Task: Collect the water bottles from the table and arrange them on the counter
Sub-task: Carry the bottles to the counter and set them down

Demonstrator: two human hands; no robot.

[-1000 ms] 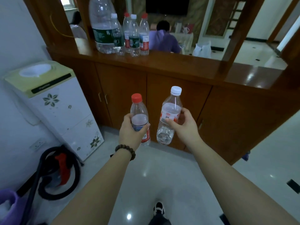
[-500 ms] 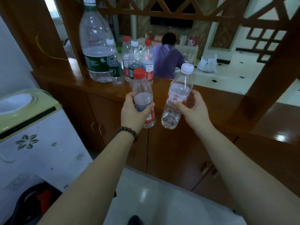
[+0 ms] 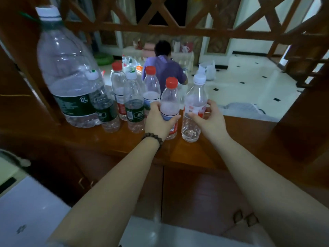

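wooden counter (image 3: 240, 132) carries all bottles | 6L jug (image 3: 67, 72) far left, four small bottles (image 3: 134, 104) beside it | red-capped bottle (image 3: 170, 97) upright on counter, left hand (image 3: 158, 120) wrapped around it | white-capped bottle (image 3: 195, 102) just right, right hand (image 3: 210, 118) clasping its label

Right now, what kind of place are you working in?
Most likely a home, at a wooden counter that divides two rooms. Pointers: cabinet doors below it, a wooden lattice screen above, and a tiled living area beyond, where a person in purple sits among household clutter.
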